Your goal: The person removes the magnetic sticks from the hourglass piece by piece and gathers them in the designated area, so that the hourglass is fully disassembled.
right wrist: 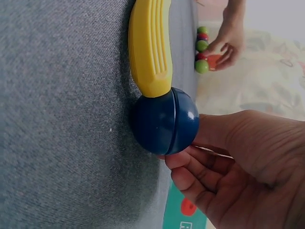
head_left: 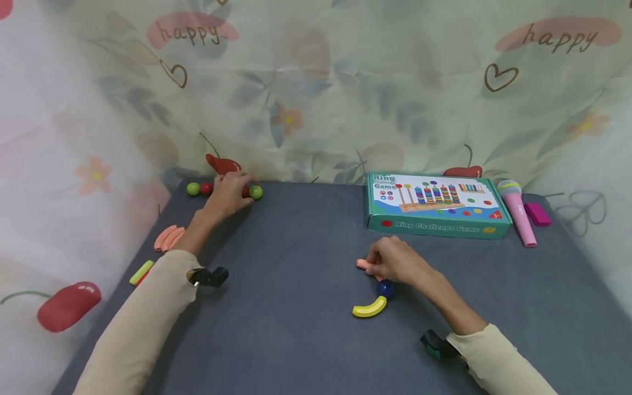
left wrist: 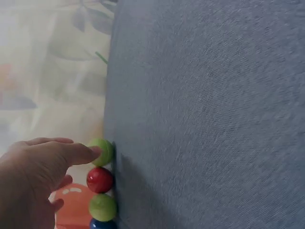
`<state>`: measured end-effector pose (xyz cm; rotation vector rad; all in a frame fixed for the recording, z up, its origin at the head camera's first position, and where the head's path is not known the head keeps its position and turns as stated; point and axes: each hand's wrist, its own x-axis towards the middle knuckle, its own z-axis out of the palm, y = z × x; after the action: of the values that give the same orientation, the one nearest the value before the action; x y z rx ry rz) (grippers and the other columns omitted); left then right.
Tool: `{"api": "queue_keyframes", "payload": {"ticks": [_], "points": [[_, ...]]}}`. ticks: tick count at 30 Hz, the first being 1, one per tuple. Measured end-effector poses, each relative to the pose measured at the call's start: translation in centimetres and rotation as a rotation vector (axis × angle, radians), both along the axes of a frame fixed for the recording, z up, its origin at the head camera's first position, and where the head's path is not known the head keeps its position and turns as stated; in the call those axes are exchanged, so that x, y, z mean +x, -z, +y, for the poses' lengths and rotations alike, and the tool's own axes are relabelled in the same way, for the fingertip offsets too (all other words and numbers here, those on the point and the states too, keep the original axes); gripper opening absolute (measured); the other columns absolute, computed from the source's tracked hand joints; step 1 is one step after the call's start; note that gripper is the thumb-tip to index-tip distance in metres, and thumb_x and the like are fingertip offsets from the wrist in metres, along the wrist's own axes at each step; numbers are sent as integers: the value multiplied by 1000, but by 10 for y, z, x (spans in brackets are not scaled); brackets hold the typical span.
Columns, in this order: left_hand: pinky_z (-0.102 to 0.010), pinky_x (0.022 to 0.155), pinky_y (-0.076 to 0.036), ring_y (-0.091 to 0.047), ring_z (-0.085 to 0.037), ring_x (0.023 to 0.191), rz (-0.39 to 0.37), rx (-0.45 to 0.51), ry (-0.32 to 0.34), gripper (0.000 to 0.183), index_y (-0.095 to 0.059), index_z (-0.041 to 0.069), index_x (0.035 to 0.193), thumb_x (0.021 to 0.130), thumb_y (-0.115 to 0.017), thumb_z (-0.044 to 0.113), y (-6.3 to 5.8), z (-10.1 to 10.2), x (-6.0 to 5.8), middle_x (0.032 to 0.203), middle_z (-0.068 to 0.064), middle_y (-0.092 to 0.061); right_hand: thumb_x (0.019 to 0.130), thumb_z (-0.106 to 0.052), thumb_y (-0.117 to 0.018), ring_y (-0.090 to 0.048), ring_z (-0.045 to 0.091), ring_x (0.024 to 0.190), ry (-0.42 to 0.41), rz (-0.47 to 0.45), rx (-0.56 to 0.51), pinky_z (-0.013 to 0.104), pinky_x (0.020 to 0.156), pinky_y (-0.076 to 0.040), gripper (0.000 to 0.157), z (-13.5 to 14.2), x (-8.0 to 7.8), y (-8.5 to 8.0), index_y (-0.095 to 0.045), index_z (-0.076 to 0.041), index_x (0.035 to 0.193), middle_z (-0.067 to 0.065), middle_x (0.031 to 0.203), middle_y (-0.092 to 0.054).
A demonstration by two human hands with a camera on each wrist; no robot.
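My left hand (head_left: 228,193) reaches over a row of small balls at the table's far left. In the left wrist view its thumb tip overlaps the end green ball (left wrist: 101,152), beside a red ball (left wrist: 100,180); the other fingers are loosely bent. Right of centre, my right hand (head_left: 397,260) pinches a pink curved piece (head_left: 362,264), partly hidden by the fingers. Just in front of that hand lies a dark blue ball (head_left: 385,288), its surface close against the fingers in the right wrist view. A yellow curved piece (head_left: 370,308) meets the blue ball's near side.
A green Ring Challenge Game box (head_left: 439,206) lies at the back right, with a pink toy microphone (head_left: 518,211) and a magenta block (head_left: 537,214) beside it. Pink curved pieces (head_left: 168,239) and a yellow-green piece (head_left: 141,272) lie along the left edge. A printed curtain hangs behind.
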<state>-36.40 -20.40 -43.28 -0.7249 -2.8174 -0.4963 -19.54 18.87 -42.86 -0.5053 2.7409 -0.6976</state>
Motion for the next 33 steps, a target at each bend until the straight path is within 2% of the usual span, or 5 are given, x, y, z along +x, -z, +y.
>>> {"api": "queue_keyframes", "payload": {"ticks": [4,7,15,23,33], "points": [[-70,106,-38,-57,-45,128,37,20,38,40,-69,3,128,91,-80,11,1,21,17,133,-22,-66,95,-19,-78,-57,8,56,-11,10,-19,23,57,-46,16,3,0,2,-78,-7,84,-1,60,-66],[-60,105,-47,-64,-39,122,14,43,156,38,-70,4,129,93,-79,14,4,56,40,131,-19,-68,95,-18,-77,-56,7,57,-47,29,-37,24,59,-47,14,7,1,6,-76,-8,86,-1,63,-65],[-28,79,-56,-70,-16,88,-325,42,505,41,-67,7,130,102,-69,37,6,165,123,105,-8,-74,97,-11,-74,-62,5,73,-254,193,-159,22,68,-53,7,13,-4,6,-78,-6,99,2,85,-74],[-20,54,-33,-45,-7,56,-263,-86,347,36,-66,14,82,99,-68,47,9,178,156,68,3,-51,94,-31,-78,-54,4,67,-217,88,12,21,62,-47,27,4,16,-12,-73,-8,107,-3,83,-69],[-21,49,-35,-48,-8,48,-447,-56,243,33,-67,13,87,94,-77,43,8,171,178,62,5,-57,91,-15,-82,-56,10,80,-260,54,124,26,72,-50,27,-2,26,-14,-69,-9,114,5,98,-68]]}}
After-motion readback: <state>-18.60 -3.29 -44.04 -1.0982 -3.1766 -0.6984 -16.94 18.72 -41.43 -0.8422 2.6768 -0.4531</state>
